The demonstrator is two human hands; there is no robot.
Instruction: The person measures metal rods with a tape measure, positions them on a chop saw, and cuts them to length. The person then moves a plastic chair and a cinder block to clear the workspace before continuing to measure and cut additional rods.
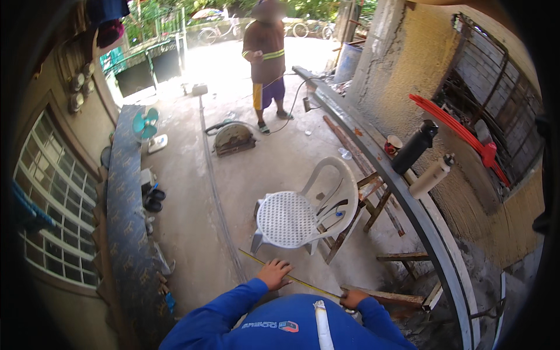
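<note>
A yellow tape measure (315, 287) stretches in front of my body, its thin blade slanting from the far left down to the near right. My left hand (274, 275) pinches the blade partway along, and a free length runs on past the fingers. At the right end of the blade, my right hand (353, 298) is closed round it; the case cannot be made out there. Just beyond the blade stands a white plastic chair (287, 219) with a perforated seat. A long thin grey metal bar (211, 181) lies on the floor to the left.
Another person (268, 64) stands ahead, near a chop saw (233, 139) on the floor. A long grey beam (402, 201) on wooden supports curves along the right, carrying a black bottle (415, 147) and a beige bottle (431, 177). A teal fan (146, 123) is by the left bench (121, 192).
</note>
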